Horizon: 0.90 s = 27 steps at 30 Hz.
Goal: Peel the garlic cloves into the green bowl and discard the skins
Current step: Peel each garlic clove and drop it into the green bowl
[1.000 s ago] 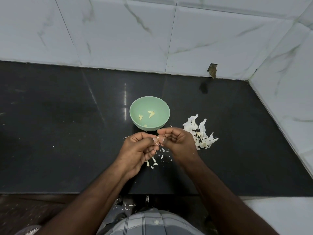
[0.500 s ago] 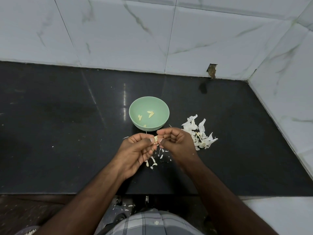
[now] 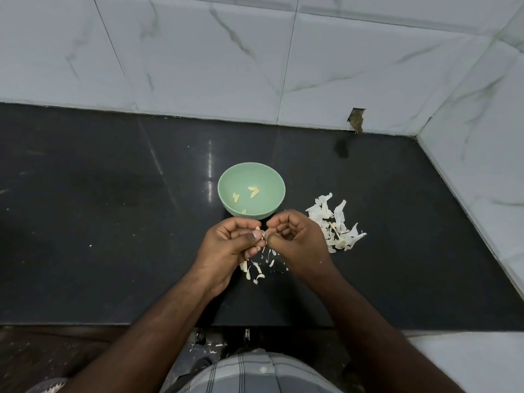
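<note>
Fingers (image 3: 256,235) of both hands pinch one small clove (image 3: 258,228) just before the bowl (image 3: 276,199). Slippery and tiny, it could pop free onto the worktop (image 3: 113,222) among skins (image 3: 337,222).

Black polished worktop (image 3: 99,222) meets white marble-veined wall tiles (image 3: 198,52) at twelve and three o'clock; chipped tile (image 3: 356,121) at one.

The table (image 3: 99,222) is glossy black stone, the green bowl (image 3: 224,191) smooth matt plastic (apparently), the garlic skins (image 3: 338,222) papery.
</note>
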{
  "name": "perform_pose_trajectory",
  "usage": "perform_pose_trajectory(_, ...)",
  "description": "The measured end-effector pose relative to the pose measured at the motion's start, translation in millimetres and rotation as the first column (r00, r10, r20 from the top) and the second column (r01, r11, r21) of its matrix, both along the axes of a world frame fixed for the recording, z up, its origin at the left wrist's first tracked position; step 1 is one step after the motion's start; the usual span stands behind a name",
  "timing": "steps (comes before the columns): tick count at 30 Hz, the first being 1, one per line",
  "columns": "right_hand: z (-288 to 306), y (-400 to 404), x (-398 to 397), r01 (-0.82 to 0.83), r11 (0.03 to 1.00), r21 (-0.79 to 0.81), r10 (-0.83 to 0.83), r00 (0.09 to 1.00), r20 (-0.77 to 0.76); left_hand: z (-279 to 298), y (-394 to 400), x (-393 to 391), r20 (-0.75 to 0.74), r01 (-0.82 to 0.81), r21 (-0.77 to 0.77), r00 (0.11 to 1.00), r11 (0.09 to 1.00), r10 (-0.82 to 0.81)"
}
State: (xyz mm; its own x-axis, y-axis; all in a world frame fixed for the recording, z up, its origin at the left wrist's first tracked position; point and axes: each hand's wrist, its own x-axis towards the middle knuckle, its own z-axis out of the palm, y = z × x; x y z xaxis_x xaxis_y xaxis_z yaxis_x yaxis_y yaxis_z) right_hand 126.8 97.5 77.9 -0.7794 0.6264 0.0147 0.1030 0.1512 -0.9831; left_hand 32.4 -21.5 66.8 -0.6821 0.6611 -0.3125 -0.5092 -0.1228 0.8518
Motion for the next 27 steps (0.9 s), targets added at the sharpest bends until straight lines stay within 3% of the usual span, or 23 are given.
perform_pose_trajectory(7,3,18,8,0.04,0.993,0.111,-0.044,0.999,0.028,-4,0,-7,0.029,-0.063,-0.026,0.998,0.998,0.064)
perform_pose_trajectory(13,-7,37,10,-0.007,0.883,0.468,-0.116,0.966,0.232,-6,2,-3,-0.029,-0.033,-0.042,0.999,0.999,0.032)
perform_pose_trajectory(16,-3,22,9,-0.02,0.925,0.379,-0.05,0.984,0.174,-8,3,-2,-0.08,-0.039,-0.036,0.996,0.999,0.036)
perform_pose_trajectory(20,-2,5,6,-0.11,0.941,0.321,0.037,0.973,0.226,-9,3,-2,-0.153,-0.04,-0.062,0.988,0.997,0.03)
perform_pose_trajectory(24,-6,2,2,-0.041,0.976,0.213,-0.003,0.979,0.203,-9,2,-1,-0.212,-0.058,-0.067,0.976,0.996,0.043)
perform_pose_trajectory(27,-4,-1,0,-0.005,0.999,0.048,-0.003,0.987,0.164,-9,1,0,-0.202,-0.045,-0.051,0.979,0.998,0.034)
